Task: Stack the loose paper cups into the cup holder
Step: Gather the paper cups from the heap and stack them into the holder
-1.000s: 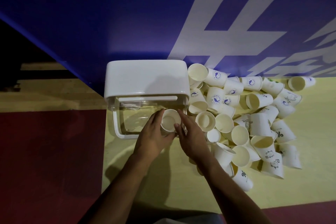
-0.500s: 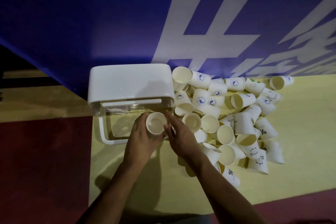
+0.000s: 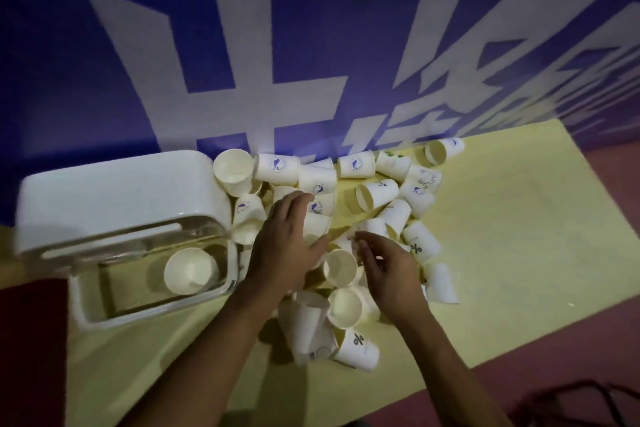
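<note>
While left hand covers loose cups (fingers straight), right hand hovers.

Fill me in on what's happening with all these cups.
A person is moving loose paper cups from a pile on the yellow table into a clear cup holder. One cup already stands inside it. The left hand and right hand are over the pile, either side of an upright cup, and neither plainly grips anything.

Some event hall or sports venue: a blue banner with huge white lettering, yellow mat on red flooring.
</note>
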Available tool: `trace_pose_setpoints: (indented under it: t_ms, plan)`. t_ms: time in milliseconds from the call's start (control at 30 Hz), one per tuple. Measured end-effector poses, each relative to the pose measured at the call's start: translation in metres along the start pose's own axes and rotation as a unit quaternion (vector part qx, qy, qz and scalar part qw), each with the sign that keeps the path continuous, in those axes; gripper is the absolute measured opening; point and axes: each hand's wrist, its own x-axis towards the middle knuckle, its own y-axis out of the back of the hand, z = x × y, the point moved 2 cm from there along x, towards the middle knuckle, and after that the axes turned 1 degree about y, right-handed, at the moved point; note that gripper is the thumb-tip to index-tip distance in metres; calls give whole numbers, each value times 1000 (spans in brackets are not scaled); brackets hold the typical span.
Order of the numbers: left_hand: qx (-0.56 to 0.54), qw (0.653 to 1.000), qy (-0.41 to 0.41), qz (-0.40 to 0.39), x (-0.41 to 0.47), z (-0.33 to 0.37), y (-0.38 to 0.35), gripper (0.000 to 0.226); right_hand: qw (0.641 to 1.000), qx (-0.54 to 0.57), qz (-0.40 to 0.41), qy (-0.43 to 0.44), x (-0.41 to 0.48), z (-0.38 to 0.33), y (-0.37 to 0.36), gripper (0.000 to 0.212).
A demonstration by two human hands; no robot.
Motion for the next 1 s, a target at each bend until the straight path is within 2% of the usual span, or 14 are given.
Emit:
trace_pose_setpoints:
  t_ms: [67, 133, 300, 400, 500, 633, 700, 767, 800, 833, 900, 933, 1000]
  plan:
    - [80, 995, -24, -45, 41, 10, -22, 73, 1000, 12, 8, -4, 5, 13, 23, 22]
    - [199, 974, -36, -100, 81, 14, -44, 78, 1000, 23, 16, -11, 9, 30, 45, 21]
    - [441, 872, -80, -196, 135, 3, -76, 89, 996, 56, 24, -59, 22, 72, 81, 20]
    - [497, 831, -78, -238, 145, -4, -83, 92, 996, 58, 24, -70, 34, 88, 93, 22]
    - [503, 823, -90, -248, 152, -3, -84, 86, 995, 59, 11, -83, 51, 103, 97, 18]
    - [483, 841, -81, -230, 164, 5, -73, 69, 998, 11, -1, -58, 84, 119, 103, 20]
    - [413, 889, -49, -192, 165, 17, -62, 54, 998, -33, 10, -54, 105, 130, 108, 21]
    - [217, 966, 54, -129, 161, 32, -47, 53, 995, -76, 33, -50, 128, 143, 114, 25]
    - [96, 984, 121, -93, 157, 39, -40, 57, 994, -92, 38, -51, 140, 151, 117, 28]
    - [-3, 983, 172, -59, 152, 45, -35, 62, 992, -107, 37, -54, 153, 157, 121, 33]
    - [-172, 953, 251, -12, 137, 48, -37, 66, 989, -131, 25, -62, 178, 169, 127, 47]
    - [-270, 917, 292, 1, 130, 44, -44, 63, 988, -140, 13, -65, 192, 175, 129, 54]
    - [-471, 801, 370, 17, 116, 40, -61, 50, 984, -159, -30, -74, 215, 181, 131, 67]
